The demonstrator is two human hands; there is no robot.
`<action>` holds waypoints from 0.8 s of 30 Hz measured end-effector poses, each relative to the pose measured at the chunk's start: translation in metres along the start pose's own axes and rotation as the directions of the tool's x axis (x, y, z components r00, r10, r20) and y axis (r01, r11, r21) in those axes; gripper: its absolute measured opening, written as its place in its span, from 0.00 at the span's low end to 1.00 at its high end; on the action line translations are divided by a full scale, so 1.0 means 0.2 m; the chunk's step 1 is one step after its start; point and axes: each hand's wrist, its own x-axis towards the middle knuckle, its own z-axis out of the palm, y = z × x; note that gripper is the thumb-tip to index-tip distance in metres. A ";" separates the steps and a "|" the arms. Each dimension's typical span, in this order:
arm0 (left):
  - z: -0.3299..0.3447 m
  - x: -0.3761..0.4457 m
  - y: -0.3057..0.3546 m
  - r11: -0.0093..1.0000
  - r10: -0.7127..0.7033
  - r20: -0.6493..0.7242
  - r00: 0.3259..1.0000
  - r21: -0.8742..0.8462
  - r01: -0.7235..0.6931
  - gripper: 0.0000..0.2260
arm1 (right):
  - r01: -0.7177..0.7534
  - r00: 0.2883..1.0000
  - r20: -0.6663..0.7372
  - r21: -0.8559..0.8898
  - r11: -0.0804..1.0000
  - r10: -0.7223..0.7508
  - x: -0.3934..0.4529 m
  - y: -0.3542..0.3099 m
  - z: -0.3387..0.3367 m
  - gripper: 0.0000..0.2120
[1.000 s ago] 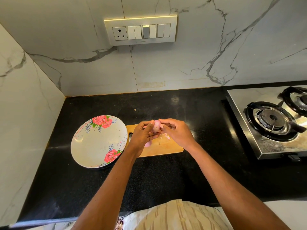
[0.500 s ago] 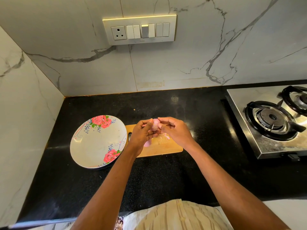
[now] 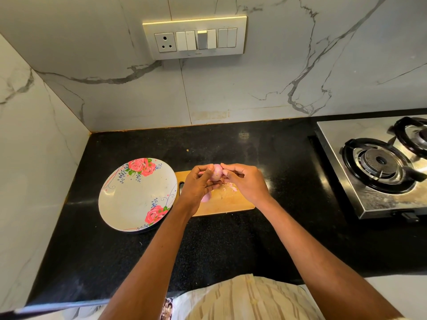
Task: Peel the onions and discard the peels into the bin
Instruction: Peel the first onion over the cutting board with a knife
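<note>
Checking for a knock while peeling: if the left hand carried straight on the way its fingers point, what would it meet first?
Probably the right hand: the left hand points right across the onion held between them.

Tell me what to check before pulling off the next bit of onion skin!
1. Onion held firmly: ok, left hand and right hand both grip it.
2. Onion above the cutting board: ok.
3. Peel scraps landing on the board: ok, some lie there.
4. Flowered plate within reach: ok, it sits just left of the board.
5. Bin ready for peels: cannot tell, no bin in view.
6. Stove burner off: ok, no flame shows.
</note>
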 end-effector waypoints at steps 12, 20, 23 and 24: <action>0.00 -0.01 -0.01 0.999 -0.021 -0.004 1.000 -0.031 0.021 0.09 | 0.005 0.995 -0.094 -0.089 0.996 -0.013 -0.01 -0.01 0.05 0.10; -0.02 0.00 -0.02 0.996 0.068 -0.016 0.998 0.063 -0.067 0.12 | -0.096 0.995 0.005 0.113 0.989 0.096 0.00 -0.02 0.03 0.09; -0.02 0.00 -0.02 0.993 0.088 0.007 0.996 0.073 -0.088 0.11 | -0.106 0.994 -0.002 0.183 0.977 0.108 0.00 -0.01 0.03 0.09; -0.03 0.00 -0.02 0.993 0.089 0.014 0.996 0.075 -0.090 0.11 | -0.113 0.993 0.000 0.200 0.973 0.115 -0.01 0.00 0.02 0.08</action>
